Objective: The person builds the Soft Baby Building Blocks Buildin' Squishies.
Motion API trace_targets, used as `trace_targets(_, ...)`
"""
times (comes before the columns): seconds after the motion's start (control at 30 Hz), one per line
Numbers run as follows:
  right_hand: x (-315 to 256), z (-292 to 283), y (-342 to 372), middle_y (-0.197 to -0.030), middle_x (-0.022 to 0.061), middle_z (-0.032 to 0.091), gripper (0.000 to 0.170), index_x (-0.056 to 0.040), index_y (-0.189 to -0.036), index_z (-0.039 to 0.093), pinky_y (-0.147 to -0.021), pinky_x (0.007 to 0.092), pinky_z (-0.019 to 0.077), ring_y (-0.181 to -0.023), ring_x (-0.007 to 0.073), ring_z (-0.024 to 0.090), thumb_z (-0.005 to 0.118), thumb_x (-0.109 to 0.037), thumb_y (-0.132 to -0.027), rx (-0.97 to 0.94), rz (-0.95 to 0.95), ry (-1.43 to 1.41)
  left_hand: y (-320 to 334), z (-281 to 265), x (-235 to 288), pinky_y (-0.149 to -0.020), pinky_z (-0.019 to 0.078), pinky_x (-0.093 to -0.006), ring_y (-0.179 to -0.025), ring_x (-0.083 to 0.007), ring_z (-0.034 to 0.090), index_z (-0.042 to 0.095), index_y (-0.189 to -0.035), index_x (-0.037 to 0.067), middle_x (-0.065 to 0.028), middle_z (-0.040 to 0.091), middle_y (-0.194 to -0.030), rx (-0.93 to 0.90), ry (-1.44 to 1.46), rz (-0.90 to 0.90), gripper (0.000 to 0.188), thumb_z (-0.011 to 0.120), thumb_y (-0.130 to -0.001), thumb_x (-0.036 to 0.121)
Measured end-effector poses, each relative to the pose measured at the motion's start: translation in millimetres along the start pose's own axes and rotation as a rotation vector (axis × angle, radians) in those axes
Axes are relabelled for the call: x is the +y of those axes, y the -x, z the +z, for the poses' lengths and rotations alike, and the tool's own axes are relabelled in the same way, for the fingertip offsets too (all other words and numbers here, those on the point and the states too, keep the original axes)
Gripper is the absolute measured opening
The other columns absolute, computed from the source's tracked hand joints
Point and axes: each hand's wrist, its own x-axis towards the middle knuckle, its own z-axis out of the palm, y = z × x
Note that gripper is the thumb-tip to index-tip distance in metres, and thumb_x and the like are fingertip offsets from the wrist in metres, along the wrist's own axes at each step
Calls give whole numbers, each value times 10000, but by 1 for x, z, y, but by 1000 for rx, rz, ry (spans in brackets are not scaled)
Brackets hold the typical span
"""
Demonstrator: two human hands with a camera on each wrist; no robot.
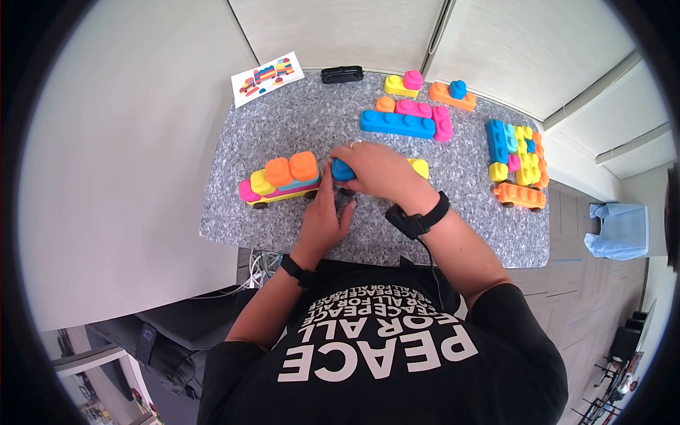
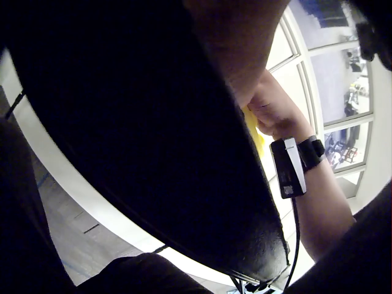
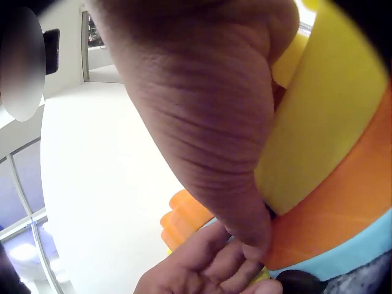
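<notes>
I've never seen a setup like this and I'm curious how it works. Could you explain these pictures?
There's no robot here: a person works with bare hands. The round picture comes from a camera worn on the head, looking down; the others come from cameras on each wrist. The left-wrist one is mostly blocked by something dark.

On the speckled table are loose toy blocks, a wheeled block car and a picture card. The right hand grips a blue block; the left hand is right beside it.

Saw a blue block (image 1: 343, 171) and yellow block (image 1: 419, 168) only partly, behind the right hand (image 1: 375, 170); couldn't discern fine details on the picture card (image 1: 265, 79), at the desk's (image 1: 283, 131) far-left corner.
</notes>
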Motion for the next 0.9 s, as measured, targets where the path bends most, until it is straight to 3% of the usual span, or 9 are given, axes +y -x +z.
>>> trace_targets(0.17,3,-3,1,-1324,134,783,624,-133,-1489,680,-994,531,621,-1205,395,765,927,-217,-922,67,-40,-2,-2,-1,3,-1111,640,-506,-1391,-471,720,142,-1827,-54,-354,460,-1767,-14,18,14,1021,787,-1065,157)
trace_targets(0.27,4,-29,18,-1337,180,793,539,-99,-1432,726,-1032,518,623,-1249,410,757,912,-228,-943,324,-68,-225,-1,2,-5,-1053,654,-501,-1313,-459,750,173,-1834,-25,-298,471,-1786,-18,-9,31,1011,783,-1055,179)
trace_targets(0.37,44,-59,30,-1398,215,776,484,-85,-1433,756,-1061,516,609,-1275,430,746,879,-230,-988,455,46,-175,-2,0,-2,-1046,656,-492,-1284,-447,763,203,-1834,-9,-283,481,-1787,-8,-34,35,993,783,-1050,179)
trace_targets(0.43,78,-76,39,-1380,255,772,418,-72,-1401,787,-1078,532,597,-1270,454,744,844,-212,-1011,503,255,-175,-2,1,-2,-1042,657,-486,-1270,-441,768,220,-1833,-2,-275,483,-1789,3,-15,31,981,781,-1048,177)
trace_targets(0.53,168,-56,61,-1319,233,798,414,-81,-1428,784,-1036,475,612,-1188,397,779,828,-180,-1028,573,345,137,-3,-3,2,-1132,650,-485,-1484,-461,663,275,-1792,-61,-326,456,-1785,-27,30,-1,922,791,-1052,132)
trace_targets(0.6,202,-41,78,-1319,234,801,403,-70,-1415,790,-1013,476,622,-1156,390,791,817,-165,-1025,492,410,153,-4,-2,2,-1135,650,-484,-1490,-461,660,279,-1790,-61,-329,454,-1785,-25,50,-2,918,790,-1052,132)
trace_targets(0.73,199,-34,87,-1319,286,778,351,-82,-1325,815,-1029,543,618,-1177,478,763,837,-192,-992,497,652,-56,-4,-1,1,-1135,651,-483,-1501,-460,652,283,-1788,-60,-330,456,-1784,-17,51,-1,911,787,-1054,130)
trace_targets(0.83,192,-41,89,-1337,273,777,362,-79,-1299,811,-1007,534,632,-1166,469,769,866,-205,-964,471,749,-126,-4,-2,1,-1135,651,-481,-1513,-460,641,289,-1786,-61,-328,454,-1786,-27,54,-14,903,785,-1055,128)
trace_targets(0.9,200,-29,86,-1290,262,795,359,-74,-1278,810,-983,522,637,-1135,450,782,872,-193,-945,639,550,-135,-4,-2,1,-1134,651,-482,-1511,-461,643,289,-1785,-64,-333,452,-1785,-24,54,-5,903,785,-1055,128)
